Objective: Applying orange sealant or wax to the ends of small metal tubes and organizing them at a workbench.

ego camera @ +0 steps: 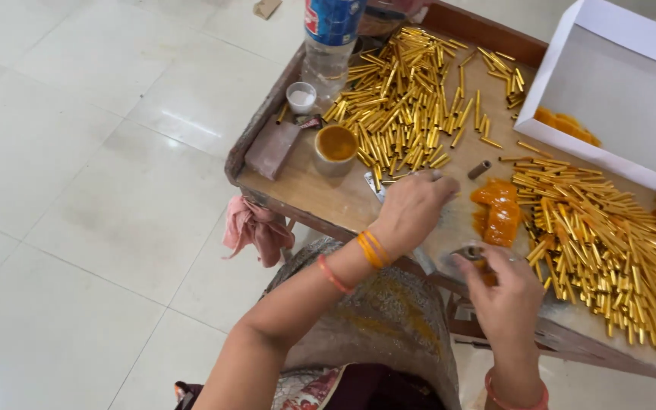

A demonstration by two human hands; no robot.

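nearest in view, the right hand [506, 292] sits at the near edge of the low wooden surface [328, 199], fingers closed round a small dark tube-shaped piece with orange paste at its mouth [474, 253]; exactly how the fingers pinch it cannot be told. just beyond and to the left, the left hand [413, 209] rests knuckles-up on the surface, fingers curled under; whether it holds anything cannot be told. the two hands are near each other but apart.

between and just beyond them lies a glossy lump of orange paste [497, 212], touching the surface. a short brown cylinder [479, 169] lies a little farther off.

to the right spreads a large heap of thin golden metal tubes [601, 239], reaching the near right edge. a second heap of golden tubes [408, 102] lies farther back and left. a small round tin of orange-brown paste [335, 146], a white bottle cap [301, 97] and a clear plastic bottle with blue label [329, 45] stand at the far left. an open white cardboard box [616, 95] holding some orange material sits far right. a pink cloth [256, 228] hangs off the near left edge.

risk, as judged: tubes at the near right edge could roll off if the right hand brushes them; paste could smear onto clean tubes beside it.
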